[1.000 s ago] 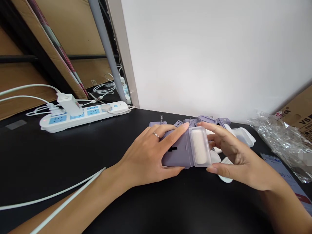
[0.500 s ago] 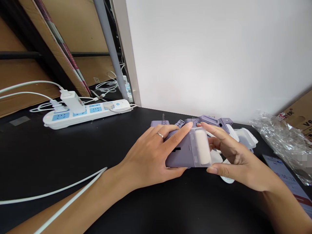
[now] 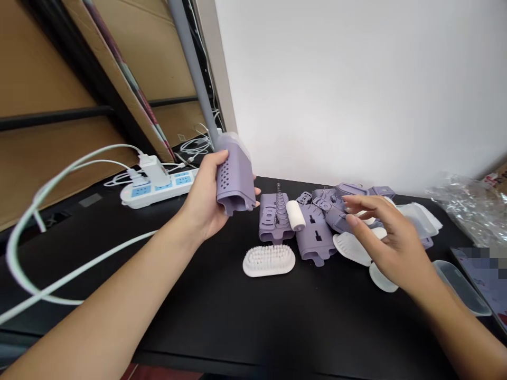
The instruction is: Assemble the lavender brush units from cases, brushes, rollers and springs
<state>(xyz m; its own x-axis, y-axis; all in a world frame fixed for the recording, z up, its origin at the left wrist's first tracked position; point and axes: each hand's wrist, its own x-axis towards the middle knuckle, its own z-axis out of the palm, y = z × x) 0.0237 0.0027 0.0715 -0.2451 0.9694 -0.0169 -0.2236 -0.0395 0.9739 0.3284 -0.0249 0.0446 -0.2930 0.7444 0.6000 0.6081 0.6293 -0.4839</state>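
Note:
My left hand (image 3: 212,195) is wrapped round a purple plastic housing (image 3: 236,177) with rows of small holes. The housing is raised above the table and tilted, its hollow end facing me and a translucent cap (image 3: 233,140) at its far end. Open, with fingers apart and nothing in it, my right hand (image 3: 386,237) hovers over the loose parts. Below it lie a white bristle brush head (image 3: 352,248) and a white oval piece (image 3: 383,277). Another brush head (image 3: 269,261) lies bristles up between the hands. Behind it are two purple housings (image 3: 317,240), a white roller (image 3: 296,215) and a spring (image 3: 281,208).
More purple parts (image 3: 348,191) are heaped near the wall. A translucent cover (image 3: 461,287) and a phone (image 3: 483,279) lie at the right, by crinkled clear plastic (image 3: 467,211). A white power strip (image 3: 158,190) with plugs stands at the left. A white cable (image 3: 99,258) crosses near my left arm.
My left hand has carried the purple housing up and left and turned it. My right hand has come away from it toward the right. The brush head and roller between the hands are now visible.

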